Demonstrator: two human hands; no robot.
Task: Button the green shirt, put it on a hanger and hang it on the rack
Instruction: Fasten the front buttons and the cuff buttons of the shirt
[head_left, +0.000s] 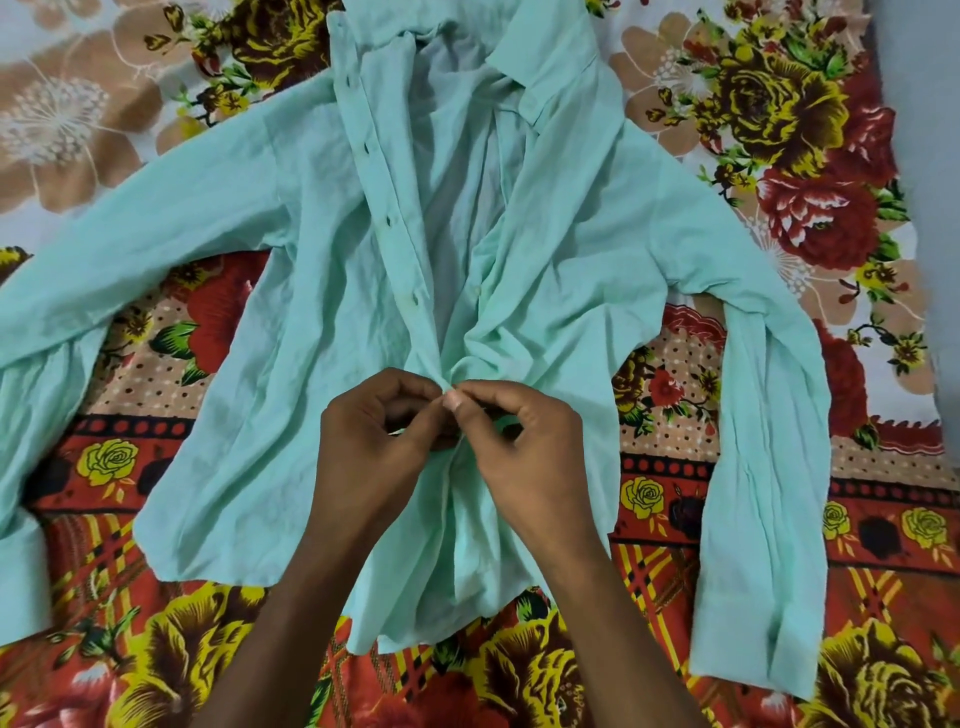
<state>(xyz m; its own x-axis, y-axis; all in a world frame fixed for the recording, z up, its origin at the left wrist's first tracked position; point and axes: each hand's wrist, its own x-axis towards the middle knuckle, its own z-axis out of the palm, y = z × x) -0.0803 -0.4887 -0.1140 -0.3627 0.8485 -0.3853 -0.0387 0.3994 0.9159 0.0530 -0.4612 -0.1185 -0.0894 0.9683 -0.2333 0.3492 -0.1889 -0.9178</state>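
Bare floral bedsheet (779, 130) lies open all around the spread green shirt (291, 364).

No readable text, labels, brands or numbers appear anywhere in view.

You have soft, even light here, bright enough to read every crease in the green shirt (322, 291), with no hard glare anywhere. Your left hand (374, 441) and right hand (524, 447) throw only faint, diffuse shadows, darkest just below the fingertips (453, 400) where the cloth bunches. Between the curled fingers and palms it goes dim. Detail is slightly smeared and soft across the whole frame, like compressed video. Far from your fingers, towards the edges, the wide lens bends the floral bedsheet (779, 130) and stretches its pattern.
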